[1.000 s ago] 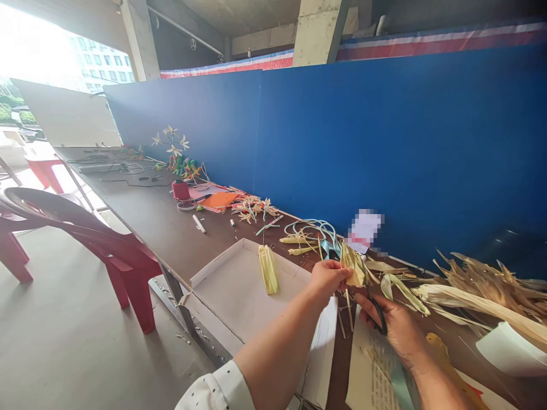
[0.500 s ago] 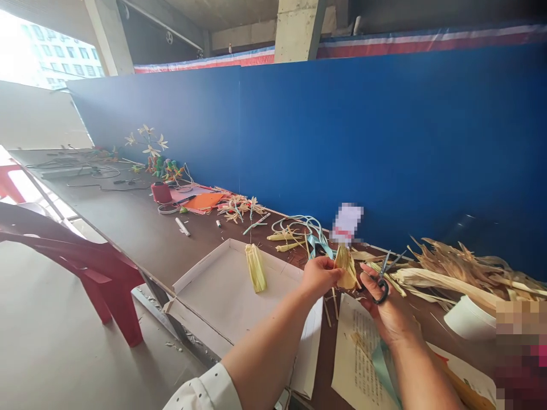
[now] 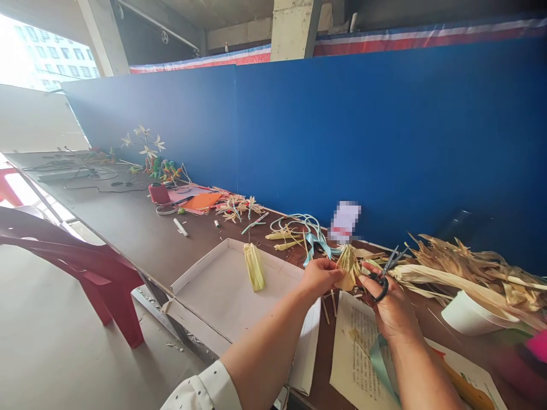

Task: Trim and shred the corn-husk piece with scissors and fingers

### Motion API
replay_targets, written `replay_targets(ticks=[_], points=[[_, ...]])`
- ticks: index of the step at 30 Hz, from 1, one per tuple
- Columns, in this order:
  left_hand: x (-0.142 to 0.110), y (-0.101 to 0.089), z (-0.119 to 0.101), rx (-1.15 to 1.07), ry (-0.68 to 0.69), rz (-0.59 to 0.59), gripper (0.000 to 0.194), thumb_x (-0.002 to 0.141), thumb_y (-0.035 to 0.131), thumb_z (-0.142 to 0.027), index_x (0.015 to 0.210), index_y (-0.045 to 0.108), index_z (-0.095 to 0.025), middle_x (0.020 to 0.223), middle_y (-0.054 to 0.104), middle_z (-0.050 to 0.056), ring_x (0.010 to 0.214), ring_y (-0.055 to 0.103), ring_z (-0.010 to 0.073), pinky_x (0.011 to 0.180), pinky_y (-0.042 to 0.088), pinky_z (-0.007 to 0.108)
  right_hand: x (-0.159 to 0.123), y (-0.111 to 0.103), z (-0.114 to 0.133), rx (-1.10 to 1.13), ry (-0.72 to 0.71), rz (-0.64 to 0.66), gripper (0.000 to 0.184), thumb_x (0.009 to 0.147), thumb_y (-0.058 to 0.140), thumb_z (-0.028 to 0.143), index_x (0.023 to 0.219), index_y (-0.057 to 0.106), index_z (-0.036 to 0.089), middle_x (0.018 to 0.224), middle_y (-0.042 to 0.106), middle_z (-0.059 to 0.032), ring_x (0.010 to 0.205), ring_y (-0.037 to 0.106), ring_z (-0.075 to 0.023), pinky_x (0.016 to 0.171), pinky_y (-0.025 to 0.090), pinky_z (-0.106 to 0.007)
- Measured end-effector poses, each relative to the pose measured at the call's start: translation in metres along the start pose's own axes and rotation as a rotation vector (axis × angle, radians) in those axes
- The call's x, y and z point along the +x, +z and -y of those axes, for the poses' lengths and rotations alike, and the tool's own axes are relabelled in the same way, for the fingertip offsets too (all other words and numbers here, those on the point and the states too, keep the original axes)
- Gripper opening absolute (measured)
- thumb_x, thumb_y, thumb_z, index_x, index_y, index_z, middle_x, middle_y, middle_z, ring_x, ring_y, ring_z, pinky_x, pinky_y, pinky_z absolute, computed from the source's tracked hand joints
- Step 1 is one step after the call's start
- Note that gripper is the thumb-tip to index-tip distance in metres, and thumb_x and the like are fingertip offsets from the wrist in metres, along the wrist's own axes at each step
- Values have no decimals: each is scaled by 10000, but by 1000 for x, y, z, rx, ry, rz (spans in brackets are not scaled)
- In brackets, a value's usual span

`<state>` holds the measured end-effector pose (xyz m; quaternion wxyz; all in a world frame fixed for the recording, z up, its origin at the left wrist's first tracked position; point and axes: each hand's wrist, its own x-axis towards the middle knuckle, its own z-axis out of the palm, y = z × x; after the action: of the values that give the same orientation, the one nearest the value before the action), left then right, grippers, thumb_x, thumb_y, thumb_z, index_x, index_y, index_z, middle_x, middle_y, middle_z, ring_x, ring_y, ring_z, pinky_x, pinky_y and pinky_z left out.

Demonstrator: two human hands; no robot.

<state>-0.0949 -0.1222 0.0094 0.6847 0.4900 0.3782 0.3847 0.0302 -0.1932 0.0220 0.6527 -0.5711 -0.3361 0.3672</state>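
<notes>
My left hand (image 3: 321, 278) pinches a yellowish corn husk (image 3: 348, 266), its fingers closed on the husk's left edge. Close by on the right, my right hand (image 3: 391, 304) has black-handled scissors (image 3: 382, 279) hooked on its fingers, the blades apart and pointing up and away. The right fingertips reach the husk's right side; whether they grip it is hard to see. A second bundle of pale green husk (image 3: 255, 267) lies in a shallow white box lid (image 3: 213, 270) to the left.
Dried husks (image 3: 465, 265) and a white bowl (image 3: 470, 313) are at the right, near a blurred pink shape (image 3: 536, 347). A printed sheet (image 3: 354, 353) lies under my right arm. Blue cord (image 3: 314, 222), orange paper (image 3: 205, 201) and a red spool (image 3: 159, 193) line the table by the blue partition (image 3: 363, 125).
The husk has turned and fanned out between my hands. My right hand has shifted slightly with the scissors. A blurred pink shape now shows at the right edge.
</notes>
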Motion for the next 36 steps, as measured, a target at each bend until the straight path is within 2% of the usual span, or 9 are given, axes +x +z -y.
replay_targets(ticks=[7, 12, 16, 22, 26, 29, 33, 36], points=[[0, -1, 0, -49, -5, 16, 142, 676, 705, -217, 677, 590, -134, 567, 544, -26, 489, 477, 65, 524, 394, 205, 2, -2, -4, 35, -30, 53, 506, 628, 786, 291, 1112, 644, 262, 768, 691, 28, 602, 589, -153, 554, 419, -270], [2, -2, 4, -57, 50, 58, 256, 631, 760, -324, 740, 639, -126, 605, 569, -20, 503, 465, 54, 514, 358, 192, 2, -3, -3, -55, -46, 144, 550, 633, 762, 271, 1164, 624, 314, 866, 731, 18, 768, 665, -211, 716, 487, -321], [2, -3, 3, -161, 60, 112, 346, 598, 786, -384, 782, 659, -121, 670, 629, 19, 534, 536, 85, 524, 401, 207, 2, -2, -6, -127, -22, 196, 507, 632, 746, 248, 1116, 640, 357, 909, 737, 27, 866, 672, -248, 742, 506, -350], [-8, 8, -6, -391, 64, 56, 375, 501, 839, -349, 630, 565, -128, 656, 648, 61, 542, 583, 132, 523, 455, 240, 6, -4, -10, -174, -72, 286, 504, 639, 751, 243, 1119, 634, 343, 991, 728, 3, 966, 652, -279, 767, 515, -370], [-5, 8, -6, -466, 120, -9, 457, 445, 848, -433, 635, 559, -135, 593, 602, 23, 508, 552, 119, 513, 448, 240, 8, -5, -12, -241, -49, 321, 572, 616, 768, 251, 1164, 606, 279, 995, 729, -20, 975, 649, -281, 758, 510, -359], [2, -1, -7, -531, 182, -113, 489, 464, 824, -502, 673, 589, -128, 589, 581, 7, 494, 519, 89, 487, 406, 210, 8, -4, -15, -293, 10, 276, 569, 584, 782, 251, 1129, 622, 280, 955, 735, -16, 935, 660, -275, 740, 502, -347], [6, -9, -9, -503, 110, -96, 522, 422, 840, -509, 681, 613, -116, 603, 601, 23, 496, 531, 99, 493, 419, 225, 8, -3, -14, -241, 30, 126, 513, 581, 774, 256, 1075, 653, 327, 885, 734, 18, 867, 660, -247, 757, 485, -338], [5, -7, -9, -466, 96, -96, 491, 436, 843, -496, 655, 625, -114, 613, 612, 25, 512, 536, 96, 520, 432, 227, 6, -3, -10, -256, 41, -11, 478, 583, 763, 286, 1052, 676, 325, 784, 718, 31, 719, 635, -226, 681, 469, -347]])
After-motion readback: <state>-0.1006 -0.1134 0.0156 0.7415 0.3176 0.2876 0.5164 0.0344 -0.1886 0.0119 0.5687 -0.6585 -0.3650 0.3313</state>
